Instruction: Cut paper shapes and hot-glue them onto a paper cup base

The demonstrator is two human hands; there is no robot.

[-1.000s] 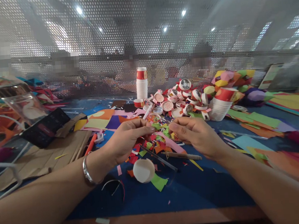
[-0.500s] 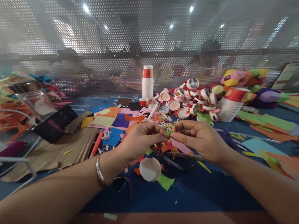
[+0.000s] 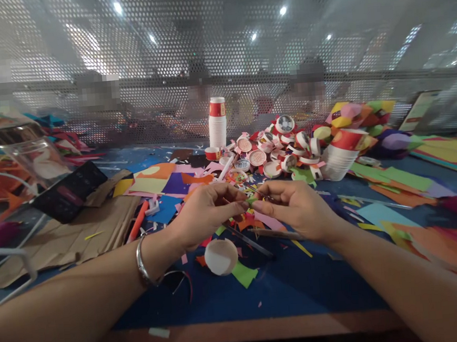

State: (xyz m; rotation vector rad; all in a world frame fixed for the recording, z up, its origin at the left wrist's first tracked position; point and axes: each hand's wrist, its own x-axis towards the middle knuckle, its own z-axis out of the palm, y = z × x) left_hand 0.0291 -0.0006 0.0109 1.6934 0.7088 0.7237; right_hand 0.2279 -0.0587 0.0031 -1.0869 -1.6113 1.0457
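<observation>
Above the middle of the table, my left hand (image 3: 216, 211) is closed, with thumb and fingers pinching a small green paper piece (image 3: 250, 200). My right hand (image 3: 294, 205) meets it from the other side, also closed. From the right fingers a thin dark metal tool (image 3: 258, 192) points toward the green piece; its kind is too small to make out. Under the hands lie a white paper-cup base (image 3: 221, 256), a green scrap (image 3: 245, 274) and a long thin dark strip (image 3: 252, 241).
A stack of paper cups (image 3: 217, 124) stands at the back, another leans at the right (image 3: 344, 154). Cut cup bases (image 3: 257, 157) are heaped between. Left are cardboard (image 3: 98, 223), a phone (image 3: 72, 191) and a glass jar (image 3: 33, 154). Coloured paper (image 3: 390, 216) covers the right.
The view has turned slightly right, so everything sits a little further left. Both hands stay close together at the green piece, and the metal tool shows more plainly.
</observation>
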